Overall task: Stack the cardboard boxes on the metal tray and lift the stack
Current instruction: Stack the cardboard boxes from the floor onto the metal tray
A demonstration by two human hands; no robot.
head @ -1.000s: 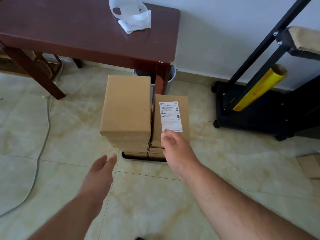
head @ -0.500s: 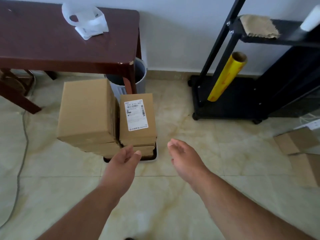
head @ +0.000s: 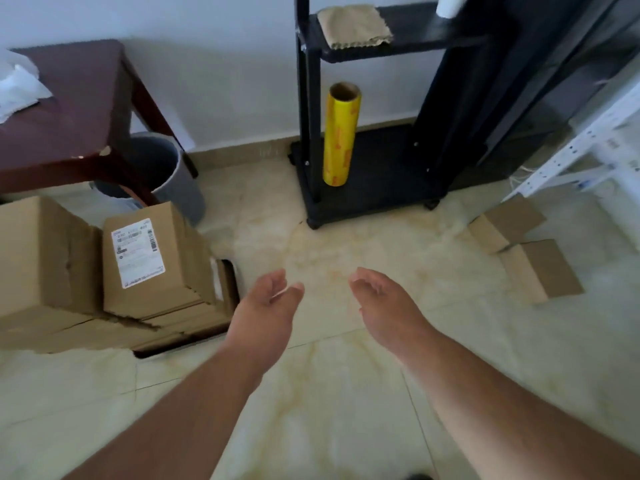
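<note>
While both hands hang empty, boxes shifted left.

Brown cardboard boxes (one labelled) stacked on floor-level metal tray

Boxes stacked at the left, both hands held out over the floor in the middle.

The stacked boxes sit on a tray on the floor, in front of a table with a bin beneath its corner. The left hand is just right of the stack, the right hand beside it, apart. Behind them stands a rack against the wall, a roll upright on its base and a cloth on its shelf. Two more boxes lie on the floor at the right.
</note>
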